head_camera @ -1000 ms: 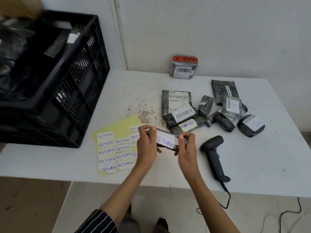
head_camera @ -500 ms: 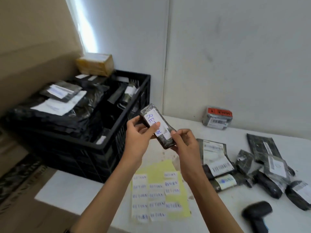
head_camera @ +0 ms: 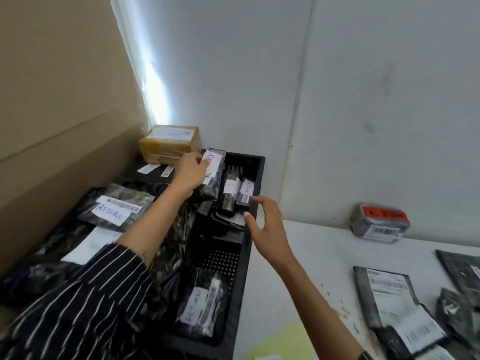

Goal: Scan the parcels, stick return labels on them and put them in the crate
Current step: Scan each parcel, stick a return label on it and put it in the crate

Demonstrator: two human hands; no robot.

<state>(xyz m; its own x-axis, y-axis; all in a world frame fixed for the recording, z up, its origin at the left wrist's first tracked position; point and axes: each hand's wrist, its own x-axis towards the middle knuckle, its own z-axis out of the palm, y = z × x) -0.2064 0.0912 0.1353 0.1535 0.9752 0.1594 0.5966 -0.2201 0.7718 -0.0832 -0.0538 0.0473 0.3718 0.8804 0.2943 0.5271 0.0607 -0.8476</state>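
My left hand [head_camera: 191, 172] reaches over the black crate [head_camera: 245, 261] and grips a small black parcel [head_camera: 215, 175] with a white RETURN label on it, holding it above the far end of the crate. My right hand [head_camera: 267, 224] hovers with relaxed fingers over the crate's right rim, holding nothing. Several black parcels with RETURN labels lie in the crate, among them one [head_camera: 114, 207] at the left and one [head_camera: 202, 302] at the near end. More parcels lie on the white table [head_camera: 306, 258], such as a flat one [head_camera: 387, 292] at the right.
A tan taped box [head_camera: 170, 144] rests at the crate's far corner. A grey packet with a red sticker [head_camera: 379, 222] stands by the wall. A large cardboard sheet [head_camera: 52, 113] rises at the left. The yellow label sheet [head_camera: 283, 344] shows at the bottom edge.
The view swung left to the crate. My left hand carried the labelled parcel over the crate alone; my right hand let go of it and now hovers by the rim.
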